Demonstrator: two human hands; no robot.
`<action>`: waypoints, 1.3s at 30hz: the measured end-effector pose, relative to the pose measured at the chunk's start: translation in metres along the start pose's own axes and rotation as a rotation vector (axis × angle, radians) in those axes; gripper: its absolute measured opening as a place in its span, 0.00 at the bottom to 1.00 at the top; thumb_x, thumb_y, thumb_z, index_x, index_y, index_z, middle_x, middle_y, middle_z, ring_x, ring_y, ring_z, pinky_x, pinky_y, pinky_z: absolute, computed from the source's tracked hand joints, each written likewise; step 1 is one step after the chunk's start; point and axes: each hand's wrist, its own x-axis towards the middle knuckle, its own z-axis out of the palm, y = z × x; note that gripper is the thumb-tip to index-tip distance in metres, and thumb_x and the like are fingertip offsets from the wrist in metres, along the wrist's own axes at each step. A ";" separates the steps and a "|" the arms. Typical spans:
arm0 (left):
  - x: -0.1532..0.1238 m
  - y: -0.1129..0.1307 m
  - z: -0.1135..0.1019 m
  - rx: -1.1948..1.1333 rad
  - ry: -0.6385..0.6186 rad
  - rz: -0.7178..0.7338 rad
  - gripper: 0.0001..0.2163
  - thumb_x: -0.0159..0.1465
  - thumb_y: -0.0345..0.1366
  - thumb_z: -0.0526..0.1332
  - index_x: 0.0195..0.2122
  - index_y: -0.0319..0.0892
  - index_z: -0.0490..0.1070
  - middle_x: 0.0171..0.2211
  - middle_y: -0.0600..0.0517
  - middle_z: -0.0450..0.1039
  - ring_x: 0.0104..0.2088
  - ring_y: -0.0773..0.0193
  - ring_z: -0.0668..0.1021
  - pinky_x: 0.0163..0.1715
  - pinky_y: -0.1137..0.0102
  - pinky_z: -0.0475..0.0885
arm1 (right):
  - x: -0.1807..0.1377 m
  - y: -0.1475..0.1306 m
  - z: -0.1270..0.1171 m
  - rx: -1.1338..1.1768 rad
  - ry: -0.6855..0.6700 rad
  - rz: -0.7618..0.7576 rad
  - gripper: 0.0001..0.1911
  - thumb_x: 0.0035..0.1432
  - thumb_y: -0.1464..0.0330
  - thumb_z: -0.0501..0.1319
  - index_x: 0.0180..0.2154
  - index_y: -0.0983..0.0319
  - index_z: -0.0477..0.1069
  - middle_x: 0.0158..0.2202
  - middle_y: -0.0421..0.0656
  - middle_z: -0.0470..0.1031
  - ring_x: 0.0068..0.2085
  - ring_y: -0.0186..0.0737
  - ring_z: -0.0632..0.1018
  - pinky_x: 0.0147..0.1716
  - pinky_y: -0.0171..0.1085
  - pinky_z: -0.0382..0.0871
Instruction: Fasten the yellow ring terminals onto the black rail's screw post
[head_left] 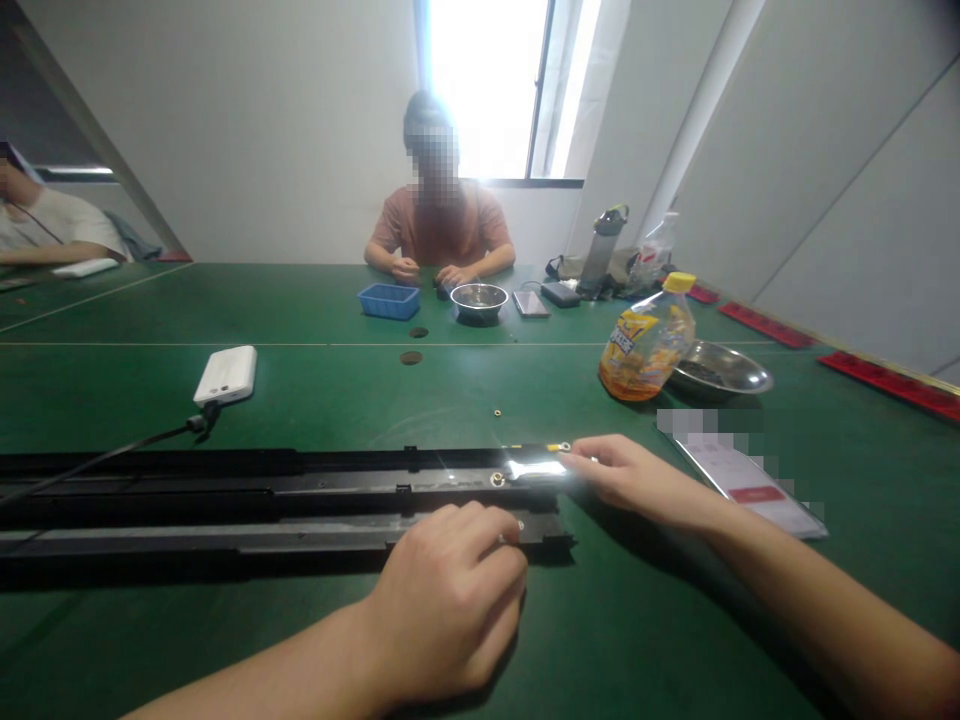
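Observation:
Two long black rails [337, 482] with grey metal inner faces lie side by side across the table, their right ends before me. Over the nearer rail [315, 545], my left hand [457, 595] is closed with curled fingers; whatever the fingertips grip is hidden. My right hand [619, 475] pinches the right end of the farther rail, beside a bright, shiny metal patch [536, 470]. A small brass-coloured ring [497, 479] sits on that rail, left of the shine. Another small brass ring [497, 413] lies loose on the green table beyond.
A white power bank [226, 375] with a black cable is at left. To the right are an orange drink bottle [645, 340], a steel bowl [739, 378] and a phone [750, 480]. Across sits a person [442, 230] near a blue basket [388, 302] and another steel bowl [480, 305].

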 end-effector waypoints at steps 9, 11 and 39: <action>0.001 -0.001 0.000 -0.009 -0.003 -0.004 0.05 0.67 0.30 0.61 0.42 0.41 0.76 0.46 0.46 0.77 0.38 0.56 0.76 0.37 0.61 0.74 | 0.009 0.000 -0.007 0.041 -0.025 -0.009 0.31 0.63 0.39 0.62 0.30 0.60 0.67 0.20 0.31 0.57 0.22 0.31 0.59 0.22 0.33 0.48; 0.001 -0.001 0.001 -0.013 -0.003 -0.007 0.06 0.67 0.30 0.61 0.43 0.41 0.76 0.46 0.46 0.77 0.39 0.56 0.76 0.37 0.61 0.74 | 0.008 -0.003 -0.008 0.025 -0.033 -0.006 0.31 0.63 0.38 0.62 0.30 0.60 0.66 0.20 0.32 0.58 0.22 0.31 0.60 0.22 0.33 0.49; 0.001 0.001 0.000 -0.022 0.007 -0.005 0.06 0.68 0.30 0.60 0.43 0.41 0.76 0.46 0.46 0.77 0.40 0.56 0.76 0.38 0.60 0.75 | 0.005 -0.007 0.004 0.029 0.042 0.027 0.31 0.65 0.38 0.58 0.29 0.58 0.62 0.22 0.32 0.56 0.22 0.32 0.58 0.21 0.33 0.50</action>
